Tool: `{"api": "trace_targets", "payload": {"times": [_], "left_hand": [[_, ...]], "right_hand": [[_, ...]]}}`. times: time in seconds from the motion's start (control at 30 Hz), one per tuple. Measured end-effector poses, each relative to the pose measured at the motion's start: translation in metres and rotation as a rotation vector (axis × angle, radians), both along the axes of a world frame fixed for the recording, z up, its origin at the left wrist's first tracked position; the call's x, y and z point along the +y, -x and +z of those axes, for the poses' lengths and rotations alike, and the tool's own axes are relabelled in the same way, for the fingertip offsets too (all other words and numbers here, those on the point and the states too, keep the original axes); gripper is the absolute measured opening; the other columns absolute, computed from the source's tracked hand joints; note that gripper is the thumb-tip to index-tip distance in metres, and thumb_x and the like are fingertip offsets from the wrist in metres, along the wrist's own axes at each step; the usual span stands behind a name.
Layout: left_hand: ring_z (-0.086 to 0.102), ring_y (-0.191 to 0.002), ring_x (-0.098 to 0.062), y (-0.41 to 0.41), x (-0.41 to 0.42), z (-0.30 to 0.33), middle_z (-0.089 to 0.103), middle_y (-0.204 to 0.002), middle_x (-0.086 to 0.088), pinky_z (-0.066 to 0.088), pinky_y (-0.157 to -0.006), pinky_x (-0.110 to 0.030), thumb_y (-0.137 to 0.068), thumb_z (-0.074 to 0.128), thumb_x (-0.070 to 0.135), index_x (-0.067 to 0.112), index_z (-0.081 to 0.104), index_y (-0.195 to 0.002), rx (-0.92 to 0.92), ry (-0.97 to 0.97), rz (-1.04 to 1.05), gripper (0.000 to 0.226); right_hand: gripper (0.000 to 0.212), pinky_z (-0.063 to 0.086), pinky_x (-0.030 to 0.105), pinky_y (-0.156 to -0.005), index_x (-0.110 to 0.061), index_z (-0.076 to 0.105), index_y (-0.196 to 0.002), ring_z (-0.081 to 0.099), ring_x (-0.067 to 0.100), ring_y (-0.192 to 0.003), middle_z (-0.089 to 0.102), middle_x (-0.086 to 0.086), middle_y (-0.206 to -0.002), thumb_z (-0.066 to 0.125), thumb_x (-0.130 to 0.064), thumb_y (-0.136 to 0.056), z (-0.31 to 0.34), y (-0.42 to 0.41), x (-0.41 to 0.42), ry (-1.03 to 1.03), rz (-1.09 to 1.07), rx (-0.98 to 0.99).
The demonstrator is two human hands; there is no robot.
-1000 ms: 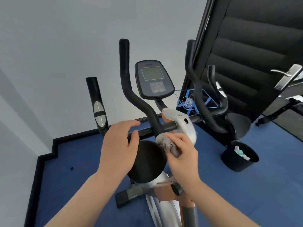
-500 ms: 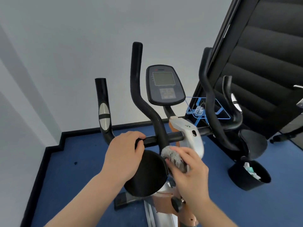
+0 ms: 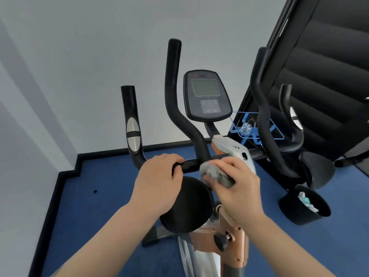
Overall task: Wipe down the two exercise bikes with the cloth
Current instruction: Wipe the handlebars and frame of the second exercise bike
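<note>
Left hand [image 3: 157, 182], centre of frame, was closed around the black crossbar [image 3: 189, 166] of the exercise bike [image 3: 229, 232]; right hand [image 3: 237, 188], just beside it, was clenched on a bunched grey cloth [image 3: 213, 172], pressed to the crossbar at the foot of the curved upright handlebar [image 3: 179, 108]. Above the hands stood the grey display console [image 3: 206, 94], with a shorter grip bearing silver sensor pads [image 3: 132, 128] to the left and a round black cup-shaped part [image 3: 189, 206] below. At right of frame were a second set of black handlebars [image 3: 265, 108], a blue wire rack [image 3: 257, 126] and a black bin [image 3: 304, 206] on the blue floor [image 3: 99, 206].
</note>
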State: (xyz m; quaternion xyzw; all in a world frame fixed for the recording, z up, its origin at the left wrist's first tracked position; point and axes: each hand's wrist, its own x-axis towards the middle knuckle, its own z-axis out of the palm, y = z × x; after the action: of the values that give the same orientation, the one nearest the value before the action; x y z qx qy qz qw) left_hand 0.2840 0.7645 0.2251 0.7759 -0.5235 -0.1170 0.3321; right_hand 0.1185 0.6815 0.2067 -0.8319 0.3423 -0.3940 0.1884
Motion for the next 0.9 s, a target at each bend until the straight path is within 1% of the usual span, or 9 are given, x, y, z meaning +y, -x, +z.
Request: {"api": "trace_targets", "payload": {"times": [0.07,0.17,0.27,0.37,0.47,0.6,0.7,0.77,0.9], "left_hand": [[0.053,-0.102,-0.009,-0.002,-0.002,0.004,0.061,-0.106,0.014,0.042,-0.089,-0.028,-0.094,0.040,0.026,0.031,0.058,-0.116,-0.060,-0.037,-0.032,0.029],[0.054,-0.101,-0.011,-0.009,-0.007,0.009,0.063,-0.108,0.012,0.044,-0.086,-0.030,-0.093,0.038,0.028,0.032,0.059,-0.115,-0.120,-0.091,-0.066,0.031],[0.058,-0.094,-0.011,-0.018,-0.012,0.013,0.066,-0.102,0.013,0.048,-0.082,-0.032,-0.092,0.038,0.028,0.033,0.063,-0.107,-0.102,-0.101,-0.079,0.029],[0.058,-0.090,-0.010,-0.019,-0.012,0.013,0.065,-0.096,0.012,0.048,-0.078,-0.028,-0.092,0.040,0.031,0.032,0.063,-0.104,-0.161,-0.062,-0.114,0.026],[0.055,-0.088,-0.009,-0.020,-0.010,0.012,0.061,-0.094,0.012,0.044,-0.077,-0.024,-0.092,0.039,0.036,0.031,0.060,-0.106,-0.228,0.000,-0.161,0.026],[0.055,-0.088,-0.009,-0.026,-0.012,0.009,0.060,-0.094,0.013,0.039,-0.078,-0.020,-0.091,0.039,0.040,0.032,0.059,-0.107,-0.207,0.031,-0.204,0.027],[0.055,-0.079,-0.008,-0.027,-0.012,0.007,0.061,-0.086,0.014,0.044,-0.075,-0.024,-0.089,0.043,0.040,0.031,0.063,-0.103,-0.208,0.042,-0.218,0.025],[0.055,-0.076,-0.007,-0.028,-0.011,0.006,0.061,-0.081,0.015,0.045,-0.075,-0.023,-0.087,0.046,0.039,0.031,0.064,-0.101,-0.191,0.018,-0.244,0.023],[0.051,-0.098,-0.001,-0.043,-0.011,0.013,0.062,-0.103,0.022,0.043,-0.086,-0.021,-0.089,0.051,0.034,0.033,0.062,-0.110,-0.034,0.083,-0.207,0.024]], "right_hand": [[0.032,0.043,0.009,-0.077,-0.013,0.073,-0.101,0.056,0.006,-0.086,0.063,0.002,-0.094,0.082,-0.010,-0.070,0.008,-0.026,-0.017,0.075,-0.012,0.048],[0.033,0.048,0.019,-0.077,-0.014,0.072,-0.104,0.059,0.012,-0.090,0.063,0.002,-0.098,0.078,-0.013,-0.072,0.013,-0.050,-0.031,0.081,-0.033,0.025],[0.028,0.049,0.018,-0.083,-0.018,0.072,-0.102,0.060,0.004,-0.095,0.065,-0.004,-0.101,0.079,-0.017,-0.075,0.005,-0.032,-0.008,-0.080,-0.119,-0.120],[0.026,0.051,0.023,-0.084,-0.020,0.073,-0.097,0.065,0.010,-0.096,0.069,-0.005,-0.099,0.080,-0.012,-0.073,-0.007,-0.009,0.029,-0.221,-0.169,-0.254],[0.029,0.050,0.018,-0.084,-0.023,0.073,-0.094,0.065,0.007,-0.096,0.069,-0.009,-0.095,0.081,-0.007,-0.071,-0.002,-0.017,0.022,-0.274,-0.177,-0.249],[0.022,0.045,0.009,-0.080,-0.026,0.070,-0.090,0.062,0.001,-0.091,0.068,-0.013,-0.092,0.078,-0.011,-0.076,0.028,-0.052,-0.023,-0.249,-0.169,-0.187],[0.019,0.049,0.020,-0.085,-0.022,0.072,-0.093,0.064,0.006,-0.094,0.070,-0.011,-0.093,0.076,-0.012,-0.078,0.022,-0.048,-0.016,-0.291,-0.201,-0.226],[0.025,0.051,0.025,-0.088,-0.020,0.073,-0.097,0.064,0.008,-0.100,0.071,-0.009,-0.097,0.077,-0.008,-0.076,0.009,-0.029,0.005,-0.315,-0.218,-0.237],[0.026,0.051,0.023,-0.085,-0.022,0.073,-0.098,0.063,0.007,-0.100,0.068,-0.012,-0.099,0.080,-0.012,-0.074,0.012,-0.026,0.003,-0.198,-0.178,-0.115]]}}
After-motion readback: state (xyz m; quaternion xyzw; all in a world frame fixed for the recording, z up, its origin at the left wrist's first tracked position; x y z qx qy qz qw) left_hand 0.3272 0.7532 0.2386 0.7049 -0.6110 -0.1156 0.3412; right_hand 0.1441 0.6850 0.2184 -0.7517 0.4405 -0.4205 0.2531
